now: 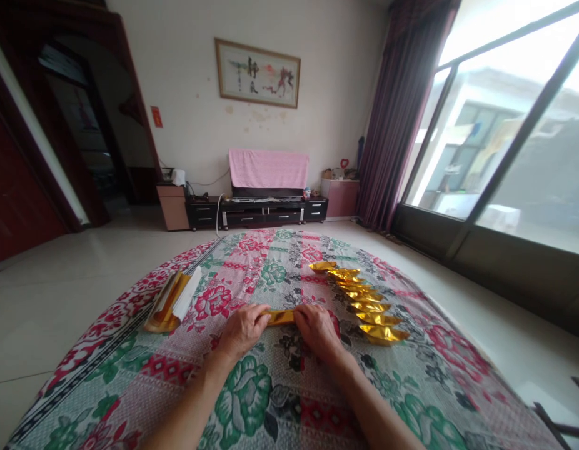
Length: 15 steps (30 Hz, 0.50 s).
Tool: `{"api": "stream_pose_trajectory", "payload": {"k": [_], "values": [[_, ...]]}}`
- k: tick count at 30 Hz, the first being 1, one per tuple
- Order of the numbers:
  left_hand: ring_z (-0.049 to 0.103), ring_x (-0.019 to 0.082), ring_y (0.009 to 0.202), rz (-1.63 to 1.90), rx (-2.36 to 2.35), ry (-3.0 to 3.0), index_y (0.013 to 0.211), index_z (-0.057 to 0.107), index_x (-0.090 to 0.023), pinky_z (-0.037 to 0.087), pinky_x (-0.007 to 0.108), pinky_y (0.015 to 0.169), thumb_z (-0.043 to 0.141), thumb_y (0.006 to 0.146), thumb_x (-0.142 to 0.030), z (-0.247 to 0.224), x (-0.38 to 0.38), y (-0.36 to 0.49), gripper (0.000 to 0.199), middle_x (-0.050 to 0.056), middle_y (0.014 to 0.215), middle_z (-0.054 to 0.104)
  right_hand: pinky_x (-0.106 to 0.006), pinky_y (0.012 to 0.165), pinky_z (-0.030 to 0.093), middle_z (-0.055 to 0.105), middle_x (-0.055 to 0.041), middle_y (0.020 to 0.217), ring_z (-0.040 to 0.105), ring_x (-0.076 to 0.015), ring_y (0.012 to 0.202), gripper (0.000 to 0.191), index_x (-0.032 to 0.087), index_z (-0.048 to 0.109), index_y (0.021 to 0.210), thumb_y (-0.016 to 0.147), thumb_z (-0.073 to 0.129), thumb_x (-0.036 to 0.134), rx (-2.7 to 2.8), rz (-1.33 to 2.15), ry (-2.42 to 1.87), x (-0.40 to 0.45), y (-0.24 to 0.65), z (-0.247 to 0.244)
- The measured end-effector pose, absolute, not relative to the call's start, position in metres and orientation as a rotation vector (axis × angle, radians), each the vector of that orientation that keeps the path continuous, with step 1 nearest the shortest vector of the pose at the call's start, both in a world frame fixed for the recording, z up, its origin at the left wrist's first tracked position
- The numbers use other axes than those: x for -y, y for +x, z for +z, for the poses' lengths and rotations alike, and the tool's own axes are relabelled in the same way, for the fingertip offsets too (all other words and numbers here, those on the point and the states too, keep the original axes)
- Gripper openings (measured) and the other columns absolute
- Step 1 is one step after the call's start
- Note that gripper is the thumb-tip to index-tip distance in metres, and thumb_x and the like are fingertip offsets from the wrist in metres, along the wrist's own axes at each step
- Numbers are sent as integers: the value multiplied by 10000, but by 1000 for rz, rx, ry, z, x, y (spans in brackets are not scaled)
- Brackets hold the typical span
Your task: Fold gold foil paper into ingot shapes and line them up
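Hands: I had the left hand (244, 329) and right hand (318, 331) nearly closed, pinching opposite ends of the gold strip (281, 318).
Strip: it spanned between them, midway between the side edges of the bench (280, 406).
Handling: I judged it light, thin, slick and easily creased, best gripped by its ends.
Gold boats (382, 334): they lined up toward the right edge.
Curled sheets (170, 304): they lay near the left edge.
Surface: a flowered cloth (245, 394) covered it.
Room: windows (519, 131) lit the right side.
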<state>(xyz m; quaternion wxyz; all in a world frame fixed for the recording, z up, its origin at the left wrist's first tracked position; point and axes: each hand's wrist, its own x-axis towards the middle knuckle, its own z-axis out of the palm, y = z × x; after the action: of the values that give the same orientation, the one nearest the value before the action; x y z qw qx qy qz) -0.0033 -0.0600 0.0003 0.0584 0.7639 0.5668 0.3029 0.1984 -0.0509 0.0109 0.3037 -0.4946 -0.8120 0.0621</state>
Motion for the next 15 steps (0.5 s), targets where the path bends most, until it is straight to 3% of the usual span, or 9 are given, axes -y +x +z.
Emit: {"api": "stream_pose_trajectory", "payload": {"k": [6, 15], "values": [[598, 167, 924, 730, -1940, 2202, 1098, 567, -227, 424, 256, 816, 460, 818, -347, 5, 58, 1, 323, 45, 973, 666, -211, 623, 284, 606, -3, 699, 507, -111, 652, 249, 201, 580, 724, 871, 388, 259, 2236, 71, -1372, 44, 197, 17], [612, 176, 877, 495, -1912, 2320, 1046, 588, -246, 419, 252, 742, 439, 814, -359, 20, 53, 1, 298, 43, 941, 677, -237, 691, 280, 578, -22, 744, 481, -130, 727, 254, 201, 581, 702, 863, 410, 297, 2244, -63, -1444, 41, 196, 13]]}}
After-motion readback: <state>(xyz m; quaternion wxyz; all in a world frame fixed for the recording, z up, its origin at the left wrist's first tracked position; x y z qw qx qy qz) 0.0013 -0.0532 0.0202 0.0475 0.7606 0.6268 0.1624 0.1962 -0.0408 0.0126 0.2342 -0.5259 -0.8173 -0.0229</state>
